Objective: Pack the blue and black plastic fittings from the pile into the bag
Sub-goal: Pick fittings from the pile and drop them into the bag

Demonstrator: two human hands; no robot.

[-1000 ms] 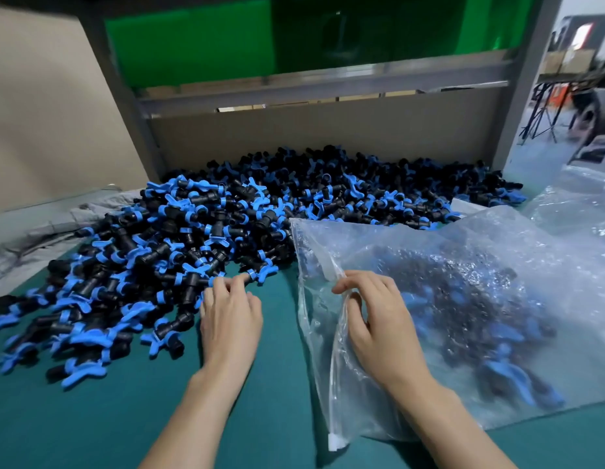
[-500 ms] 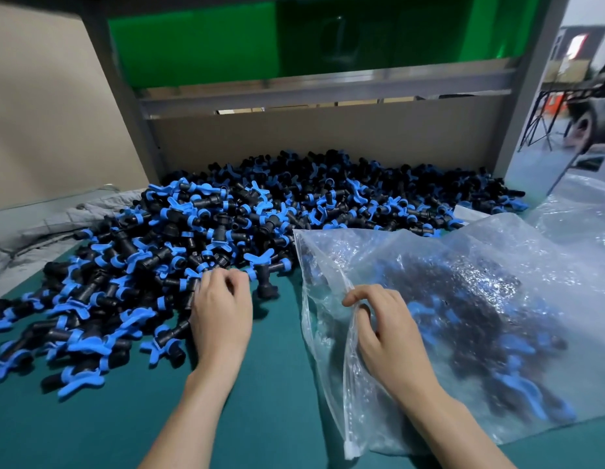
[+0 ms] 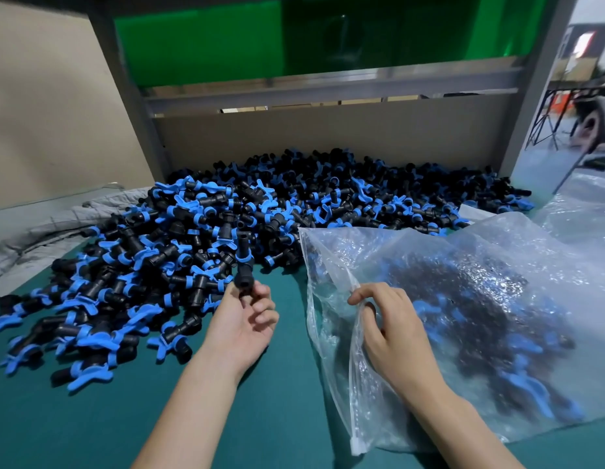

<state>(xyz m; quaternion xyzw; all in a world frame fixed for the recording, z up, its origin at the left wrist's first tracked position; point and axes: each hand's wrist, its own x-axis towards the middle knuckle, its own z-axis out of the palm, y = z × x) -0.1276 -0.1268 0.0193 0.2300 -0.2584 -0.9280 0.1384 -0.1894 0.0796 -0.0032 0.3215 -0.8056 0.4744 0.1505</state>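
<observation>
At my far left a crumpled grey cloth [image 3: 40, 228] lies on the green table [image 3: 91, 428], its edge under the pile [image 3: 179, 252] of blue and black fittings. The pile spreads from the near left corner back to the board behind the table and across to the right, behind the bag.

My left hand [image 3: 243, 319] is turned palm up at the pile's near edge. Thumb and fingertips pinch the black lower end of one fitting [image 3: 244, 265], which stands upright above my hand with its blue collar higher up. My other fingers are loosely curled.

To the right the clear bag [image 3: 497, 252] lies flat on the table, its mouth toward the pile, and many fittings already show through the plastic. My right hand [image 3: 392, 330] rests on the bag near its mouth, thumb and forefinger pinching the zip edge, the remaining fingers curled onto the plastic.

More clear plastic [image 3: 585, 214] lies at the far right.
</observation>
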